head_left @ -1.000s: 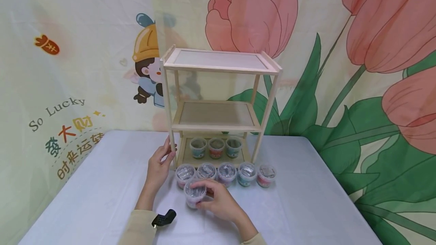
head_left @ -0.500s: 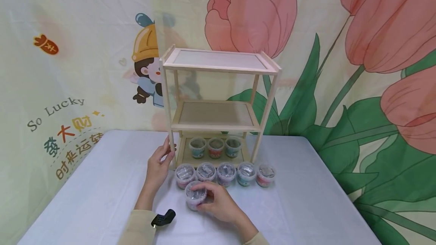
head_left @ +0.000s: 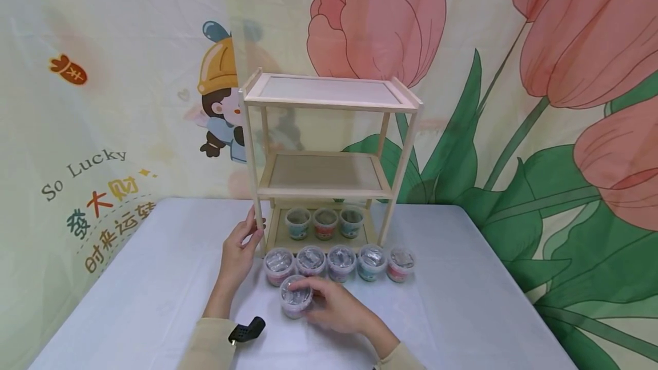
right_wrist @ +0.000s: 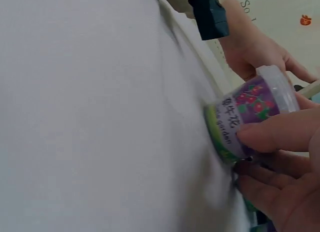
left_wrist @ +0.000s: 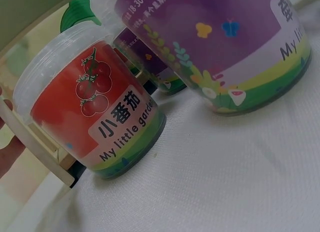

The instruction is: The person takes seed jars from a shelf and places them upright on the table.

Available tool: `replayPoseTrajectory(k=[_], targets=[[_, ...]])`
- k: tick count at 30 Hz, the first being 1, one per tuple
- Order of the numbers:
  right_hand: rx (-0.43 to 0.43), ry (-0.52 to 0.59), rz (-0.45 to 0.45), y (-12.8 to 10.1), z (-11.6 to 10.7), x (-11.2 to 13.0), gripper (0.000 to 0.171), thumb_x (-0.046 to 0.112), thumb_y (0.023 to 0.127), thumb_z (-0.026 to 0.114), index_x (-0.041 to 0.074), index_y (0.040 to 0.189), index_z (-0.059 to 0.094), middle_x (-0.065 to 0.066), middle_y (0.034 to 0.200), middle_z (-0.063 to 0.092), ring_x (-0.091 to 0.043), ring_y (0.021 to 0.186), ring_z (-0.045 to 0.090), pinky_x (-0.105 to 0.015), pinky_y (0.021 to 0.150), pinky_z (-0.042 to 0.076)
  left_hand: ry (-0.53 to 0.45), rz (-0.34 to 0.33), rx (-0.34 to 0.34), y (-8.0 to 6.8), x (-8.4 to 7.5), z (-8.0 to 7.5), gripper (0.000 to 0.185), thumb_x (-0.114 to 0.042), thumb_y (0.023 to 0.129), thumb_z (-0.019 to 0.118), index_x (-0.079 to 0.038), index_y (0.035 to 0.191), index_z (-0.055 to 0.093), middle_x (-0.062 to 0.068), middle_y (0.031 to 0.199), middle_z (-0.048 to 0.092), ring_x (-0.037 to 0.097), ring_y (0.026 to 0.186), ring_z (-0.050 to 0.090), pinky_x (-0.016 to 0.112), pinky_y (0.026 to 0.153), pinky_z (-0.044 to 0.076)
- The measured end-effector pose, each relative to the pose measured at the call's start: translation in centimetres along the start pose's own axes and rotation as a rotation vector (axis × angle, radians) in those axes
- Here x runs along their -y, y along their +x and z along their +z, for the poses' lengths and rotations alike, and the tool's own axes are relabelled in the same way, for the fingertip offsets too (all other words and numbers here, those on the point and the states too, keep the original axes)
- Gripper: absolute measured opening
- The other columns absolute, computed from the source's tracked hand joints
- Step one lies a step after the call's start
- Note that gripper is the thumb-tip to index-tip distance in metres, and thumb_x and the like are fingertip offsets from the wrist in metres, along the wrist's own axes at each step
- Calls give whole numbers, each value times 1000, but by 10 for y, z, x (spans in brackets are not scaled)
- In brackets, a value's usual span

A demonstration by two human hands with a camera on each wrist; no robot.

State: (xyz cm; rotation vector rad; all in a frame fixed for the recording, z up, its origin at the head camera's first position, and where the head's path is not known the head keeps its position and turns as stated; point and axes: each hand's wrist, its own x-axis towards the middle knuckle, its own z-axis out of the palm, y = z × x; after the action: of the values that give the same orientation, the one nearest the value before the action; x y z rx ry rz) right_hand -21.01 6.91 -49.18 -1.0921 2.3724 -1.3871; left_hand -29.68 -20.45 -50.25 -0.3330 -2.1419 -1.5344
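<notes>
My right hand (head_left: 341,307) holds a small purple planting cup (right_wrist: 235,119) on the white-covered table, in front of a row of like cups. Its thumb lies on the printed side and the index finger reaches over the clear lid. My left hand (head_left: 238,247) grips the left front post (head_left: 259,210) of a wooden three-tier shelf, thumb in front and fingertips past the post. Close by that hand, the left wrist view shows a red cup (left_wrist: 95,112) with a tomato print, at the row's left end. The purple cup (left_wrist: 220,47) also appears there, partly cropped.
Several lidded cups (head_left: 341,263) line the shelf's front edge. Three cups (head_left: 325,224) stand on the bottom tier (head_left: 319,246). The middle tier (head_left: 324,173) and top tier (head_left: 329,90) rise above. A printed cloth (head_left: 483,147) hangs behind the table (head_left: 452,301).
The purple cup has shifted slightly toward the person and right, away from the row. My right hand has moved a little right, with its grip on the cup looser. My left hand stays at the post.
</notes>
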Motion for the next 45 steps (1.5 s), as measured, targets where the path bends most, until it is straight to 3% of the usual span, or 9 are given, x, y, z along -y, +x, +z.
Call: replayPoseTrajectory(k=[3,7,12,19,23,30,33,37,45], targets=[[82,-63,-11,-3,-17,9,67,-17,93,64,13,152,56,-2,153,58,-19,143,52,-36,119,46,-19,5,2,0,0,1,60,-13,107,65,-28,162,45,12,127,72,16,118,65,52,100,58],[117,-50,43,-3,-42,24,54,-7,101,63,7,152,55,-11,153,58,-31,137,59,-45,116,49,-35,2,8,1,0,2,60,-14,108,64,-28,162,45,12,128,72,24,120,64,54,101,58],[62,-68,29,10,-71,38,50,-1,102,68,2,150,56,-21,150,58,-43,130,62,-52,113,51,-16,-13,3,1,0,1,60,-13,107,64,-28,162,45,11,127,72,8,117,63,44,100,59],[-42,-178,-40,49,-93,38,55,-1,98,73,2,150,55,-16,150,59,-35,133,60,-52,111,53,-13,-1,2,-1,3,-1,60,-11,108,63,-24,163,44,15,127,71,-7,112,59,21,96,56],[-91,-212,-25,74,-98,33,56,-2,97,72,2,150,55,-19,151,58,-37,136,58,-52,109,55,-28,10,-5,-1,3,0,61,-9,106,64,-23,162,45,15,126,71,-7,111,59,11,93,52],[-148,-363,64,111,-96,21,58,10,97,77,11,152,57,-10,154,57,-36,135,58,-51,112,51,-27,10,-9,-1,0,0,62,-10,106,66,-25,162,46,14,127,72,-4,112,60,12,93,52],[-134,-409,81,123,-92,16,60,11,98,77,13,154,55,-10,155,57,-36,115,66,-45,103,54,-19,11,-5,-1,0,0,61,-11,107,65,-25,162,45,14,127,72,-2,112,61,11,94,52],[-107,-441,112,137,-88,11,63,10,97,77,14,155,53,-9,155,56,-32,106,64,-41,94,53,-25,16,-7,-1,2,0,60,-10,107,64,-24,162,45,15,128,72,0,113,62,11,95,51],[-59,-587,183,151,-76,3,66,15,94,80,22,154,52,-8,161,48,-30,149,43,-46,123,39,-71,11,-5,-1,2,0,59,-7,107,63,-21,162,47,17,124,70,-5,112,61,12,92,54]])
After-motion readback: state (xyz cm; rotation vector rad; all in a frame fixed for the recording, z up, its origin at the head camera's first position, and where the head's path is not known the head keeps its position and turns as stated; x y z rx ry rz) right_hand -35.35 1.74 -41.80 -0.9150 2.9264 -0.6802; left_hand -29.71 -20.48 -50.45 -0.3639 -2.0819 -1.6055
